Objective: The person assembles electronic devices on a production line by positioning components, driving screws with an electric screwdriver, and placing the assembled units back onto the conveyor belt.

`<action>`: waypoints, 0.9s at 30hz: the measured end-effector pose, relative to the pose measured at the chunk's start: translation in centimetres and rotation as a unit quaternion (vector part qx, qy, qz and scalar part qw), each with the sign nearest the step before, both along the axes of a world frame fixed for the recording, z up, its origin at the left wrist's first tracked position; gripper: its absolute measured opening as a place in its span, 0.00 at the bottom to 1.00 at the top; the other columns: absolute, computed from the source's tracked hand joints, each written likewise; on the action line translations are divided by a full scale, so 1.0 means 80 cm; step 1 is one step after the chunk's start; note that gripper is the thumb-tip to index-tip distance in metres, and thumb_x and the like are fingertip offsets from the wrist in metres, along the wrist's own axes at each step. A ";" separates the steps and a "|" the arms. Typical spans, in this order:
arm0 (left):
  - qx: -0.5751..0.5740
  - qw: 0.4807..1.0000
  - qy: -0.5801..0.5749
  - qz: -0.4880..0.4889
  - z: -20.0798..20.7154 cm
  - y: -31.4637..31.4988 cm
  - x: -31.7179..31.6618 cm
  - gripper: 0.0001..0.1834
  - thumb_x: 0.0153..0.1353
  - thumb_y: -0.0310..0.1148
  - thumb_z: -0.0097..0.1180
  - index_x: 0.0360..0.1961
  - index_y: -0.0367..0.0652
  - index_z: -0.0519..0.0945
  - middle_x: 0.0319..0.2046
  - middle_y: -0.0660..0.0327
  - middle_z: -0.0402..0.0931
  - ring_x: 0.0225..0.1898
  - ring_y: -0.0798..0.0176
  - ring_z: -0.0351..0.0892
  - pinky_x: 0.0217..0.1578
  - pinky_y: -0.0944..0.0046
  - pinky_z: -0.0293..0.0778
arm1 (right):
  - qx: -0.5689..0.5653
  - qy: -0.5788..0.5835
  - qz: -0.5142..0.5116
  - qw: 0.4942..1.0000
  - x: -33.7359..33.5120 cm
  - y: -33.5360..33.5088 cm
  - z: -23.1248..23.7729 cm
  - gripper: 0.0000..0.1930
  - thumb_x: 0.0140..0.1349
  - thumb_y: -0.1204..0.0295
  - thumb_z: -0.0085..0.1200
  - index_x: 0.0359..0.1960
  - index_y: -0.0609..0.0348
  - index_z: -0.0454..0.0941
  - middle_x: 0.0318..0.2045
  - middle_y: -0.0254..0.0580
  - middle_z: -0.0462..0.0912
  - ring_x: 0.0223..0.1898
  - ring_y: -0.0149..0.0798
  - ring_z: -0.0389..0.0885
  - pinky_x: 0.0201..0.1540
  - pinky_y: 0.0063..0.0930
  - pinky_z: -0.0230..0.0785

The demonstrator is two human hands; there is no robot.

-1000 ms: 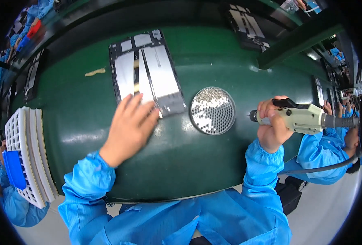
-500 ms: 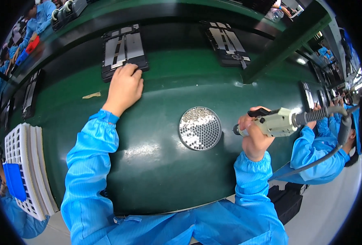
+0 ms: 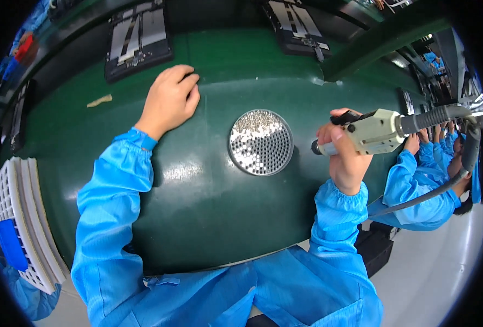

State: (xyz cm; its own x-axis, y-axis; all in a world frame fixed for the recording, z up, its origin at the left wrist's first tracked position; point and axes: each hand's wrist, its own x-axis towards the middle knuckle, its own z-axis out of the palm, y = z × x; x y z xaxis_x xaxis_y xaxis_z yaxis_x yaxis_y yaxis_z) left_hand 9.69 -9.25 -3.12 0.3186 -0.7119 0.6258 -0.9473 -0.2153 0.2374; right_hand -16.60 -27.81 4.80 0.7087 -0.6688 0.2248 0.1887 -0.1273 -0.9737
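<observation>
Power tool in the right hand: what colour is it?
The power tool is mostly pale cream-green; head view.

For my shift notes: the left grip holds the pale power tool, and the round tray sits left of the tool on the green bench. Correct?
No: in the head view, the right grip holds the pale power tool. The rest stands.

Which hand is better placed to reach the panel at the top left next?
Left, I'd judge: the left hand is close to the panel with nothing visible in it, while the right hand is farther off, gripping the power tool.
</observation>
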 end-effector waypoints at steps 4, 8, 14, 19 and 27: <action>0.003 1.000 0.001 0.005 -0.006 0.003 0.000 0.10 0.50 0.24 0.58 0.35 0.35 0.81 0.42 0.51 0.77 0.44 0.49 0.78 0.47 0.56 0.74 | -0.031 0.005 -0.060 0.998 0.019 0.003 0.006 0.15 0.56 0.79 0.55 0.45 0.69 0.73 0.30 0.44 0.78 0.32 0.37 0.79 0.37 0.30 0.72; 0.003 1.000 0.008 0.013 -0.008 0.006 0.000 0.10 0.50 0.24 0.57 0.35 0.35 0.81 0.42 0.52 0.77 0.44 0.50 0.78 0.48 0.57 0.74 | 0.008 -0.021 -0.018 1.000 0.021 0.001 0.000 0.15 0.58 0.79 0.53 0.48 0.68 0.70 0.28 0.43 0.77 0.30 0.38 0.76 0.37 0.35 0.72; -0.033 0.999 0.041 0.002 -0.014 0.007 0.003 0.07 0.49 0.26 0.56 0.31 0.35 0.81 0.37 0.55 0.77 0.42 0.52 0.78 0.46 0.57 0.74 | 0.029 -0.145 0.084 0.985 0.044 0.065 -0.006 0.18 0.58 0.77 0.56 0.49 0.64 0.67 0.24 0.42 0.73 0.27 0.38 0.74 0.37 0.38 0.69; -0.016 0.999 0.049 -0.005 -0.013 0.005 0.009 0.08 0.51 0.23 0.57 0.34 0.35 0.81 0.41 0.54 0.77 0.43 0.51 0.78 0.46 0.58 0.74 | 0.026 -0.137 0.122 0.983 0.061 0.083 -0.007 0.19 0.59 0.73 0.57 0.50 0.60 0.66 0.22 0.40 0.73 0.25 0.37 0.73 0.40 0.39 0.69; -0.005 0.999 0.032 -0.018 -0.016 0.006 0.012 0.08 0.51 0.23 0.56 0.33 0.33 0.80 0.40 0.53 0.76 0.42 0.51 0.77 0.44 0.58 0.75 | 0.017 -0.093 0.121 0.988 0.074 0.083 -0.026 0.19 0.59 0.74 0.56 0.50 0.60 0.66 0.22 0.41 0.72 0.24 0.38 0.73 0.41 0.42 0.69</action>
